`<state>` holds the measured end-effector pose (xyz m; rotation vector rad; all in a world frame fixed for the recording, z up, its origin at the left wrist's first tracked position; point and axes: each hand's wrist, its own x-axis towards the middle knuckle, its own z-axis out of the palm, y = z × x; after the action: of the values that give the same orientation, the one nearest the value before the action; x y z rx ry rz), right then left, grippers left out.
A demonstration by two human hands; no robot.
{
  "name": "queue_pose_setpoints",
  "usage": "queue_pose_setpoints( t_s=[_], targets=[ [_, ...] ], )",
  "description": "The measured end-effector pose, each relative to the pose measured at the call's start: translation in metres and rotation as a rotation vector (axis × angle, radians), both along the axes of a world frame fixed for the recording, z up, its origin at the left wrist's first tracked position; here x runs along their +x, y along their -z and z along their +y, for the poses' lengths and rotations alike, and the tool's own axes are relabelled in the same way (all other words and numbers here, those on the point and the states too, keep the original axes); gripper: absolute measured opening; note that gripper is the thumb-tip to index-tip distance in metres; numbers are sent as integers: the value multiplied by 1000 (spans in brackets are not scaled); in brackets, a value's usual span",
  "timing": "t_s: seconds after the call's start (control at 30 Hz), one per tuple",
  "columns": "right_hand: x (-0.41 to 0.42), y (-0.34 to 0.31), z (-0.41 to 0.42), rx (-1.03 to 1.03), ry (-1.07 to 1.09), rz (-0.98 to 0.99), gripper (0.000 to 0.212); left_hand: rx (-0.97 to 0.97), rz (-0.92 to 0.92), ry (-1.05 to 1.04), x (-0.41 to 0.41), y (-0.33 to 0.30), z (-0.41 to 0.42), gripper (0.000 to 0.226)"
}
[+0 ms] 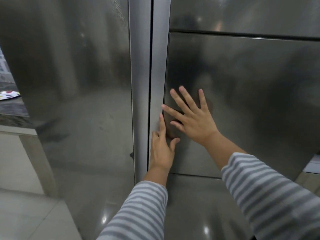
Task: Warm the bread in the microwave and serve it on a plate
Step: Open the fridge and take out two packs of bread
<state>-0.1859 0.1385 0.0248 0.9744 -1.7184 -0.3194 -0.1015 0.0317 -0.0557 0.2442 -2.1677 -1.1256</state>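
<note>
Far left, counter (12, 108) edge with a spotted plate (9, 96) on it, probably for serving; left door (78, 84) shut; left hand (161, 149) at the seam, index finger straight on the right door's (242, 92) edge, other fingers loosely bent, holding nothing; right hand (194, 118) flat, fingers spread wide on the panel, likely pushing it shut; bread and microwave not in view.
</note>
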Motion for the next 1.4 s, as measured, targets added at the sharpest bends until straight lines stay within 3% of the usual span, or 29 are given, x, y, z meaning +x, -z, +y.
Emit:
queue_pose_setpoints(
  t_s=[0.27, 0.57, 0.67, 0.77, 0.83, 1.2, 1.4],
  targets=[
    [44, 4, 17, -46, 22, -41, 61, -18, 47, 171, 51, 2, 1, 96],
    [162, 12, 50, -183, 149, -210, 57, -50, -63, 446, 141, -6, 15, 119],
    [210, 12, 59, -273, 200, -238, 58, -194, -70, 540, 178, -11, 10, 95],
    [251, 2, 65, -298, 239, -239, 56, -359, 193, 365, 205, -23, -3, 56],
    [275, -7, 65, -289, 259, -233, 56, -383, 270, 243, 212, -36, -12, 47],
    [337, -42, 56, -6, 388, -208, 72, -437, -20, 249, 229, -62, 7, 97],
    [346, -53, 78, 137, 703, -266, 86, -525, -169, 269, 235, -66, 46, 124]
  ],
)
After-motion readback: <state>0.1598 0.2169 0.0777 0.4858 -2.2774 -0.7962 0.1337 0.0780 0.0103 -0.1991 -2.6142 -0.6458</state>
